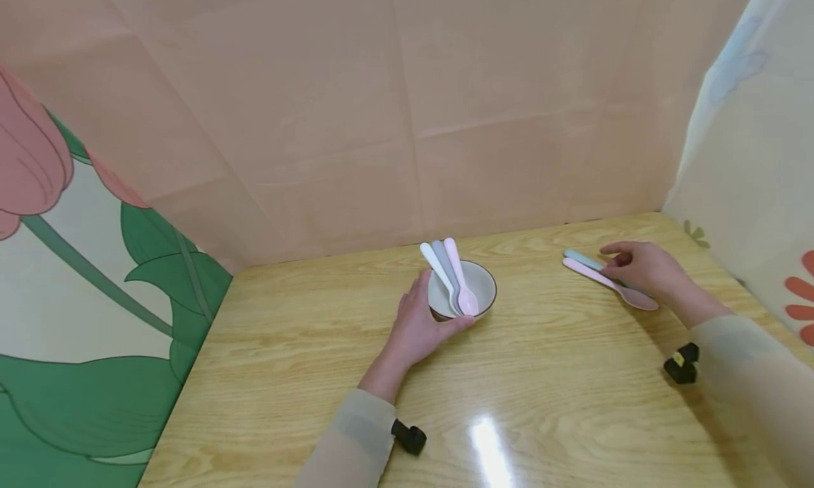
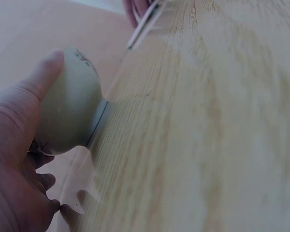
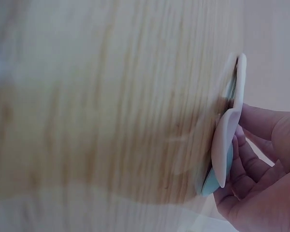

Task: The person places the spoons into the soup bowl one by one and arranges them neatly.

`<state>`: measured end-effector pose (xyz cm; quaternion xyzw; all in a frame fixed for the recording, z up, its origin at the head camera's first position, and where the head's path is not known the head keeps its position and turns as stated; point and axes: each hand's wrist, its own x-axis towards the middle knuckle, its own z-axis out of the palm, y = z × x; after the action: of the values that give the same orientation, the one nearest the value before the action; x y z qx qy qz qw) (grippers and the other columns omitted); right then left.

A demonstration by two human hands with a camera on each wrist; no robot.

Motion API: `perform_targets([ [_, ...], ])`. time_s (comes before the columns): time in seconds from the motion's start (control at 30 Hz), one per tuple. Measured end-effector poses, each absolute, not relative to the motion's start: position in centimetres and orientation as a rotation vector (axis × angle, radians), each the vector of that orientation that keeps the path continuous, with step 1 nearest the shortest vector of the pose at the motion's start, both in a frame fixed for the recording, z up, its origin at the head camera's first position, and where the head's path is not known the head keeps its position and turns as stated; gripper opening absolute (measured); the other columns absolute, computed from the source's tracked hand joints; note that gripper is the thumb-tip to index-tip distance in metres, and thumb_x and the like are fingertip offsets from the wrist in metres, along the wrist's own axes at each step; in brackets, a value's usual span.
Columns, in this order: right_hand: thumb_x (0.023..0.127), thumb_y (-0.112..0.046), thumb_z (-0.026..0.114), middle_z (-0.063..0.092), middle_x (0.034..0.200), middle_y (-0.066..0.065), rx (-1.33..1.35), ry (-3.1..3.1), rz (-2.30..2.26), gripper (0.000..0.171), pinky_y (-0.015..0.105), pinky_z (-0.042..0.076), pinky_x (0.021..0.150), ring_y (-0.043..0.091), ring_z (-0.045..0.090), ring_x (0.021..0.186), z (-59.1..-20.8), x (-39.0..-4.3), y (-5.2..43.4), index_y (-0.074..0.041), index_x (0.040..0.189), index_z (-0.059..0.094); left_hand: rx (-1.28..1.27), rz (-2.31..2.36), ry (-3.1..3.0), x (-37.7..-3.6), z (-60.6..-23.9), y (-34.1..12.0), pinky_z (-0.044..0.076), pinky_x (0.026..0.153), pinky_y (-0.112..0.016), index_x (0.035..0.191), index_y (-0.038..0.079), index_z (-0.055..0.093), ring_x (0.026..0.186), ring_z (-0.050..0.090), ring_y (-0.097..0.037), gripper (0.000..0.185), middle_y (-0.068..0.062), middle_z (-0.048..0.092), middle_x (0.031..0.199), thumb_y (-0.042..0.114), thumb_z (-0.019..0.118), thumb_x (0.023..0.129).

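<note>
- Cupping the near-left side of the bowl (image 1: 478, 290), the left hand (image 1: 421, 325) has its thumb along the near rim and its fingers curled round the far-left wall; the left wrist view shows the thumb (image 2: 41, 77) pressed on the bowl's pale outer wall (image 2: 70, 113), so this hand is grasping the bowl.
- The bowl stands upright on the wooden table (image 1: 540, 403), near the middle of it and toward the back wall.
- Three spoons lie in the bowl with their handles leaning over the far-left rim: a white spoon (image 1: 435, 265), a grey spoon (image 1: 444, 263) and a pink spoon (image 1: 461, 280), side by side and touching.
- The right hand (image 1: 642, 268) rests on the table well to the right of the bowl, its fingers bent down over two more spoons.
- A second pink spoon (image 1: 607, 283) lies flat with its scoop toward the near right, and a light blue spoon (image 1: 581, 259) lies just behind it, partly hidden under the fingers.
- From the right wrist view the pale pink scoop (image 3: 227, 140) and the blue one (image 3: 213, 183) sit stacked against the curled fingers (image 3: 253, 159); the hand is pinching them against the tabletop, though how firm the hold is cannot be told.
</note>
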<state>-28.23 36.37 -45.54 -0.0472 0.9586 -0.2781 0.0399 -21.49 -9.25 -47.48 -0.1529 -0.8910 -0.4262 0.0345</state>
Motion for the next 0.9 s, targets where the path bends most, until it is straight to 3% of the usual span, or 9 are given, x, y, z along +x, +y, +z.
perform_targets([
  [0.13, 0.105, -0.023, 0.076, 0.071, 0.119, 0.028, -0.155, 2.944, -0.844, 0.054, 0.049, 0.047, 0.086, 0.041, 0.066, 0.103, -45.44, -28.26, 36.35, 0.009, 0.145, 0.061, -0.461, -1.317, -2.739, -21.45, -47.41, -9.28, 0.039, 0.118, -0.05, 0.167, 0.02, 0.034, 0.137, 0.052, -0.024, 0.109, 0.0, 0.056, 0.151, 0.06, 0.093, 0.084],
  [0.6, 0.107, -0.022, 0.075, 0.071, 0.116, 0.027, -0.163, 2.94, -0.813, 0.049, 0.048, 0.048, 0.084, 0.039, 0.064, 0.099, -45.56, -28.41, 36.4, 0.009, 0.143, 0.063, -0.458, -1.313, -2.736, -21.41, -47.38, -9.23, 0.04, 0.117, -0.049, 0.167, 0.019, 0.034, 0.138, 0.053, -0.024, 0.11, -0.001, 0.056, 0.153, 0.058, 0.094, 0.084],
  [0.9, 0.107, -0.025, 0.074, 0.067, 0.127, 0.036, -0.165, 2.923, -0.814, 0.056, 0.067, 0.05, 0.093, 0.051, 0.065, 0.111, -45.29, -28.18, 36.69, 0.01, 0.148, 0.059, -0.458, -1.318, -2.735, -21.51, -47.58, -9.3, 0.04, 0.118, -0.05, 0.169, 0.019, 0.033, 0.139, 0.052, -0.025, 0.112, -0.002, 0.055, 0.154, 0.06, 0.094, 0.084],
])
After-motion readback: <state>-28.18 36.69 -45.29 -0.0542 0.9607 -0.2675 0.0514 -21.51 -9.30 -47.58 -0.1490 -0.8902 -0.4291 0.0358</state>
